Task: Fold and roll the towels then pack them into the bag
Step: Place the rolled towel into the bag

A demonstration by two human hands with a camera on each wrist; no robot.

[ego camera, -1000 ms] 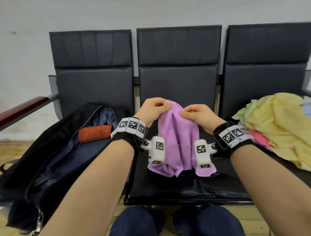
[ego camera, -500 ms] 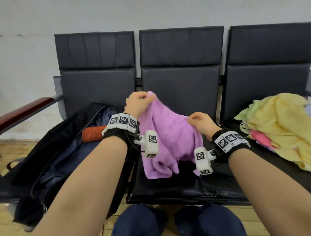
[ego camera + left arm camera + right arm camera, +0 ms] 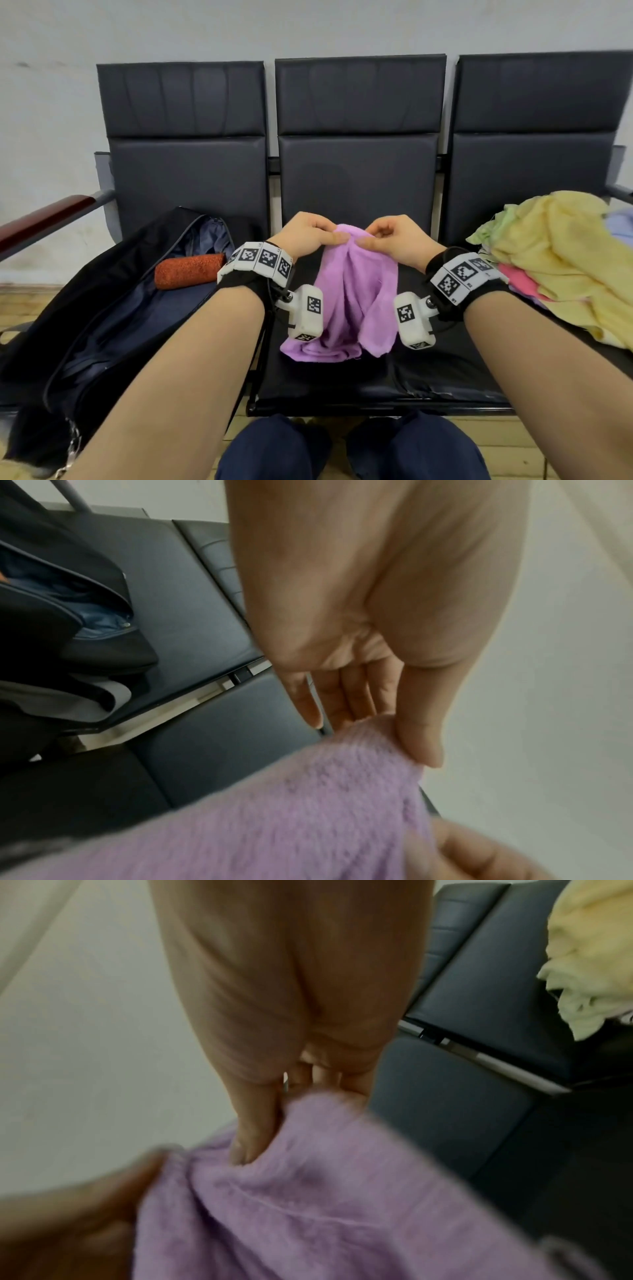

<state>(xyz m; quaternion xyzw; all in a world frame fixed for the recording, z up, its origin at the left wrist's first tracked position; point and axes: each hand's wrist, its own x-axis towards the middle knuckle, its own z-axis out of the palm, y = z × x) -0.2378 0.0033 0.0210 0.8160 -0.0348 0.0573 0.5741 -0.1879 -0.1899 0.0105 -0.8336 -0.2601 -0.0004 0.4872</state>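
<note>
A purple towel (image 3: 349, 294) hangs bunched over the middle black seat, its lower end lying on the cushion. My left hand (image 3: 308, 234) pinches its top edge from the left, thumb against fingers (image 3: 419, 739). My right hand (image 3: 394, 238) pinches the same top edge from the right, close beside the left. Both wrist views show the purple towel (image 3: 291, 818) (image 3: 325, 1204) held at the fingertips. An open dark bag (image 3: 113, 308) lies on the left seat with a rolled orange towel (image 3: 190, 270) inside it.
A loose heap of yellow, green and pink towels (image 3: 561, 263) covers the right seat. A wood-topped armrest (image 3: 44, 219) sticks out at the far left. My knees (image 3: 342, 448) are just below the middle seat's front edge (image 3: 376, 407).
My hands were spread apart along the towel's edge half a second ago, the left one raised. Now they are together again at the top, and the towel hangs narrower.
</note>
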